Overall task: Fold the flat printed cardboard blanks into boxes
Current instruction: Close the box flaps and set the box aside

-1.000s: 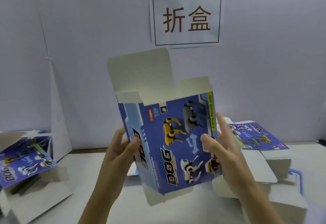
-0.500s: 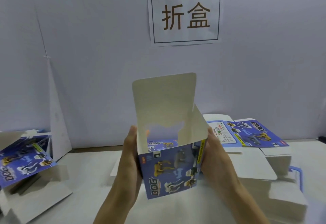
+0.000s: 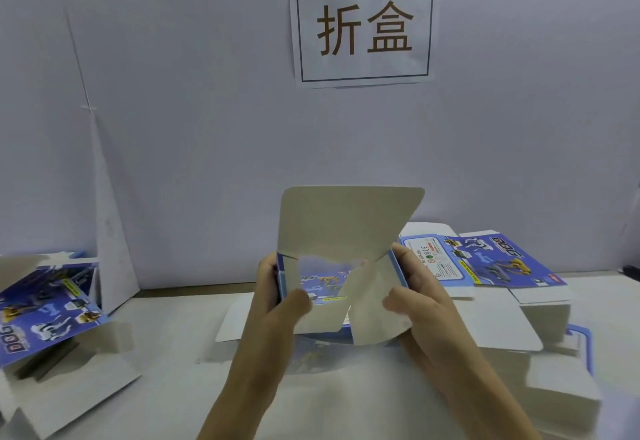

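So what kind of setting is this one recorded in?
Likely a staged box-folding workstation: a paper sign on a plain white backdrop, a stack of flat printed blanks on the table, and both hands working one box.

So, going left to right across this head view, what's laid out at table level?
Folded boxes on the left → left hand → half-folded box being held → right hand → stack of flat printed blanks.
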